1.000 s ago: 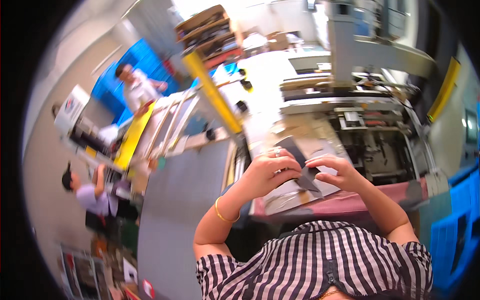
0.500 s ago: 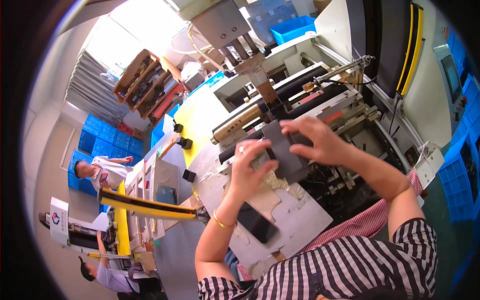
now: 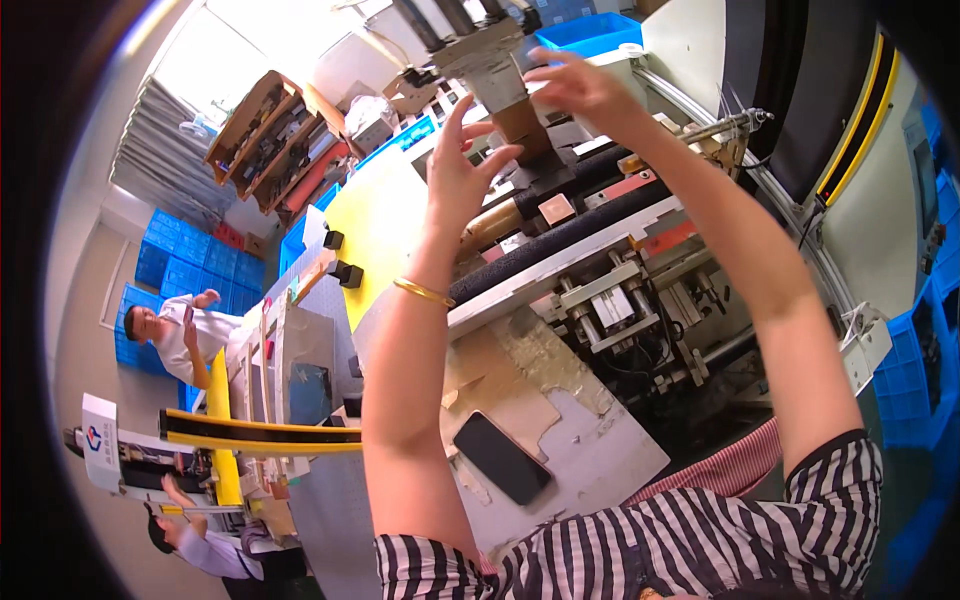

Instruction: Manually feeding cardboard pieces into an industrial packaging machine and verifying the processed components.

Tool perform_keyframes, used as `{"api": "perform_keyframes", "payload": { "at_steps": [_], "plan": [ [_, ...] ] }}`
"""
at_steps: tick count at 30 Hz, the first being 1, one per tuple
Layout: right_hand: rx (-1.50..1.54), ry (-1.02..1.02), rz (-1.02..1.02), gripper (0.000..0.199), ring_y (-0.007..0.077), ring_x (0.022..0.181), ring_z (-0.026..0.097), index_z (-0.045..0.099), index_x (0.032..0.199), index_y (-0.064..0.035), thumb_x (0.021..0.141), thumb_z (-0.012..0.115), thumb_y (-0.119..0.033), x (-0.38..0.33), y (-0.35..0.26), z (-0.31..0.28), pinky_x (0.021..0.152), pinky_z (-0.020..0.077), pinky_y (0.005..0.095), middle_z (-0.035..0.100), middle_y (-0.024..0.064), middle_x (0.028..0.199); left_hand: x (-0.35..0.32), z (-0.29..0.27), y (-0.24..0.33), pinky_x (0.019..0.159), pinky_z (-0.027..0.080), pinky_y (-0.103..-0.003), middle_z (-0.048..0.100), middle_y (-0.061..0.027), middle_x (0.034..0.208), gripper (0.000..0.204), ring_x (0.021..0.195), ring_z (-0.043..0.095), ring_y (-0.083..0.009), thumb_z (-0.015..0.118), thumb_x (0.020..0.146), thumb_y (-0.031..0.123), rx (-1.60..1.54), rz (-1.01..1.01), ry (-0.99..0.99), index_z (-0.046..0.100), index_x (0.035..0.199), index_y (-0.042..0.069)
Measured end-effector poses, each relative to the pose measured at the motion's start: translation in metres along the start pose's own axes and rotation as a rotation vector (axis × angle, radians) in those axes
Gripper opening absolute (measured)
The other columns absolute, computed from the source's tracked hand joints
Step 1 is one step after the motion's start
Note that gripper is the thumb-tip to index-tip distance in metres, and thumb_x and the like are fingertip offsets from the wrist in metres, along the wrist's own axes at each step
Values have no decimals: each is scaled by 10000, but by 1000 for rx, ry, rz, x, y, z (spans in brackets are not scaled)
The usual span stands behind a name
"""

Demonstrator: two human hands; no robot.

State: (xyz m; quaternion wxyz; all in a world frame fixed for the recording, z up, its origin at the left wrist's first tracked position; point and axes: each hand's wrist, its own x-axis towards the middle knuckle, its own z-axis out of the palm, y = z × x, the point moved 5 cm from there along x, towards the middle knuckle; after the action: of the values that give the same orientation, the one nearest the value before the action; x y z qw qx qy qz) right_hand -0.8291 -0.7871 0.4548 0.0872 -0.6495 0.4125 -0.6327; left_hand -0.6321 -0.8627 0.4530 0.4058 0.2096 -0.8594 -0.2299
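Observation:
Both my arms reach up to a stack of flat grey-brown card pieces (image 3: 497, 72) standing in the feeder at the top of a machine. My left hand (image 3: 462, 172) is just below and left of the stack, fingers spread, holding nothing. My right hand (image 3: 583, 88) rests against the stack's right side with its fingers apart. A gold bangle (image 3: 422, 291) sits on my left wrist. Below the hands run black rollers (image 3: 560, 238) and metal bars.
A dark phone (image 3: 500, 457) lies on the machine's worn grey table (image 3: 600, 450). A yellow panel (image 3: 377, 222) is at the left of the rollers. A person in white (image 3: 185, 335) stands far left, another person (image 3: 205, 540) lower left. Blue crates (image 3: 165, 270) line the wall.
My hands held a dark flat piece low over the table, then rose to the feeder. The piece is out of my fingers, which have spread beside the stack.

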Motion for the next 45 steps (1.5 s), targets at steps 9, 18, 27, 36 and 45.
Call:
{"api": "perform_keyframes", "payload": {
  "at_steps": [9, 18, 27, 36, 45],
  "plan": [
    [322, -849, 354, 308, 212, 870, 708, 645, 1198, -42, 897, 672, -101, -296, -184, 198, 792, 543, 321, 727, 108, 967, -299, -124, 16, 858, 514, -321, 668, -83, 1197, 450, 1061, 622, -197, 769, 829, 129, -107, -170, -109, 616, 1250, 78],
    [430, -1449, 415, 297, 197, 926, 686, 641, 1192, -7, 922, 622, -129, -393, -327, 388, 847, 520, 315, 729, 108, 1004, -919, -360, -9, 666, 534, -264, 705, -62, 853, 166, 742, 666, -125, 645, 927, 138, 126, -1059, 1283, 695, 1005, 0],
    [384, -1983, 207, 336, 225, 992, 676, 620, 1224, -30, 900, 649, -114, -480, -442, 592, 859, 522, 324, 708, 115, 1067, -1332, -325, 337, 828, 543, -451, 719, -134, 1006, 176, 945, 685, -316, 656, 836, 185, 1085, -2407, 1575, 723, 975, 100],
    [450, -2200, -83, 351, 287, 989, 663, 629, 1187, -14, 865, 693, -140, -545, -498, 686, 833, 535, 372, 700, 136, 1068, -1410, -316, 429, 957, 503, -444, 557, -137, 1328, 551, 1183, 573, -340, 635, 885, 94, 1152, -2921, 1151, 485, 1394, 245],
    [402, -2183, -159, 370, 324, 975, 659, 632, 1178, -17, 855, 701, -184, -549, -467, 645, 866, 522, 400, 694, 159, 1029, -1382, -371, 370, 755, 578, -437, 722, -145, 963, 211, 886, 707, -331, 567, 894, 95, 1199, -2569, 798, 734, 1020, 126]
  ]
}}
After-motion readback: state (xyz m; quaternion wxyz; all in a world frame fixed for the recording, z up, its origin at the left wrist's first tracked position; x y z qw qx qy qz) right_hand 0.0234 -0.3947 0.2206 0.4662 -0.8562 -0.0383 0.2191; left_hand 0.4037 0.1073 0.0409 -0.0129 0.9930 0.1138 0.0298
